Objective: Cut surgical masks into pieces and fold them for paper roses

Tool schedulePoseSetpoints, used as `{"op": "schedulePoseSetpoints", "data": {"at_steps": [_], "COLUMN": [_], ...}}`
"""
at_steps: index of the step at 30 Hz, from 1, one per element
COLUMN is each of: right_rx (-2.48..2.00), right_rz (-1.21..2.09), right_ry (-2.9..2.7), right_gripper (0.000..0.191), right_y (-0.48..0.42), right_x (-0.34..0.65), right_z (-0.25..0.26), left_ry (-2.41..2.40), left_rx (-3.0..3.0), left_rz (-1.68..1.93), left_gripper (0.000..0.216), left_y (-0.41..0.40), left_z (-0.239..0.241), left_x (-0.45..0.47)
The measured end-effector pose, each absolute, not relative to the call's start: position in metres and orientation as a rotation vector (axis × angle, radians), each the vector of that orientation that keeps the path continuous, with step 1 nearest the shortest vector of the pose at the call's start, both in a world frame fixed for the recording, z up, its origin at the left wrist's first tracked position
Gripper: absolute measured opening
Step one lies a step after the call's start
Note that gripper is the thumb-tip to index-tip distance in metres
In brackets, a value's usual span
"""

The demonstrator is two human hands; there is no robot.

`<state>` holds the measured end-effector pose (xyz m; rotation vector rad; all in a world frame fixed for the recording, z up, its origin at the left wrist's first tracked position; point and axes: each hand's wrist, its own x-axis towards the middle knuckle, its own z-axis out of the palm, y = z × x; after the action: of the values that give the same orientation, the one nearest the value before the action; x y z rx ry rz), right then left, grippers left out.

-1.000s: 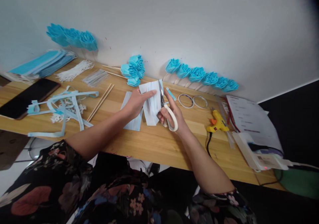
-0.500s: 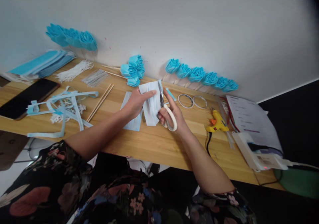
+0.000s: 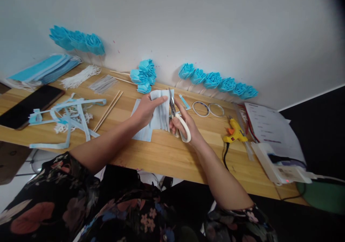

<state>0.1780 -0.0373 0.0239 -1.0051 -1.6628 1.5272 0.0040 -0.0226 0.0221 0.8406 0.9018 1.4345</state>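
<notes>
My left hand (image 3: 147,109) pinches a pleated pale-blue mask sheet (image 3: 162,111) and holds it up over the wooden table (image 3: 161,152). My right hand (image 3: 185,121) grips white-handled scissors (image 3: 178,118), fingers through the loops. The blades point up along the sheet's right edge. A second flat blue sheet (image 3: 142,132) lies on the table under my left hand.
Blue paper flowers (image 3: 215,80) line the wall, with more flowers (image 3: 144,76) behind the hands. Cut blue strips (image 3: 67,112), wooden sticks (image 3: 109,110), a phone (image 3: 29,103) and stacked masks (image 3: 43,69) lie left. Two tape rings (image 3: 207,108), a yellow glue gun (image 3: 235,131) and papers (image 3: 269,127) lie right.
The sheet has swung lower and more to the left in my left hand. The scissors have shifted slightly left and tilted, blades still at the sheet's right edge.
</notes>
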Motion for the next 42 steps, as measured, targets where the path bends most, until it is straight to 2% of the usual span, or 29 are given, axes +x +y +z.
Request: {"op": "schedulePoseSetpoints", "data": {"at_steps": [13, 22, 42], "right_rx": [-0.998, -0.966, -0.938], "right_rz": [1.448, 1.292, 1.37], "right_ry": [-1.698, -1.832, -1.688], "right_gripper": [0.107, 0.099, 0.092], "right_y": [-0.039, -0.032, -0.034], "right_x": [0.18, 0.182, 0.182], "right_z": [0.028, 0.019, 0.019], "left_ry": [0.841, 0.811, 0.813], "left_rx": [0.778, 0.727, 0.723], "left_rz": [1.366, 1.362, 1.355], "left_gripper": [0.026, 0.025, 0.019], "left_y": [-0.026, -0.027, -0.026], "left_z": [0.022, 0.023, 0.019], "left_x": [0.01, 0.012, 0.011]}}
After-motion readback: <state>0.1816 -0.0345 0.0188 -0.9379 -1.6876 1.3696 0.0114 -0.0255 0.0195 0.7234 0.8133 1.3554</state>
